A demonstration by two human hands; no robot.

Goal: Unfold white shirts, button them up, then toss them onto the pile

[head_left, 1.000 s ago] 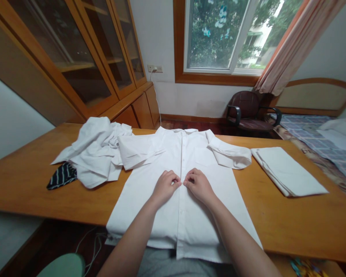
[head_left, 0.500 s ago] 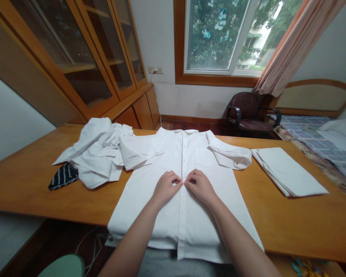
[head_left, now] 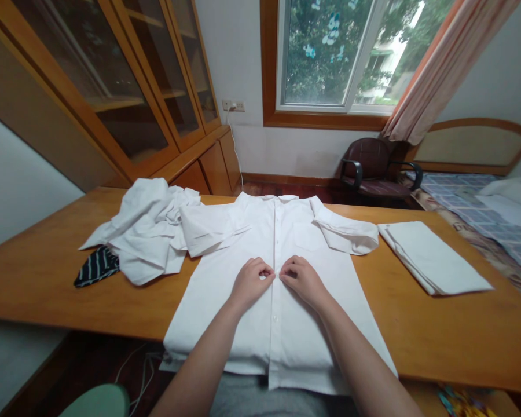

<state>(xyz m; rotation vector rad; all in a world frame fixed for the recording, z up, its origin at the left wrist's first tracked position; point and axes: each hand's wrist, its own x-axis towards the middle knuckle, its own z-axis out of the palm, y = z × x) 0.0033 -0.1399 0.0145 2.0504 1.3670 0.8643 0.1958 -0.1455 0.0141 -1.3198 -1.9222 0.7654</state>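
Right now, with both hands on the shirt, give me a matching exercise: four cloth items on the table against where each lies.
Things
1. spread shirt
2. crumpled white heap
3. striped cloth
4. folded white cloth

Places
A. right part of the table, lying alone
B. far left, poking out from under white fabric
C. middle, pinched by the left hand and the right hand
D. left of the middle, by a sleeve

Pairs: 1-C, 2-D, 3-B, 4-A
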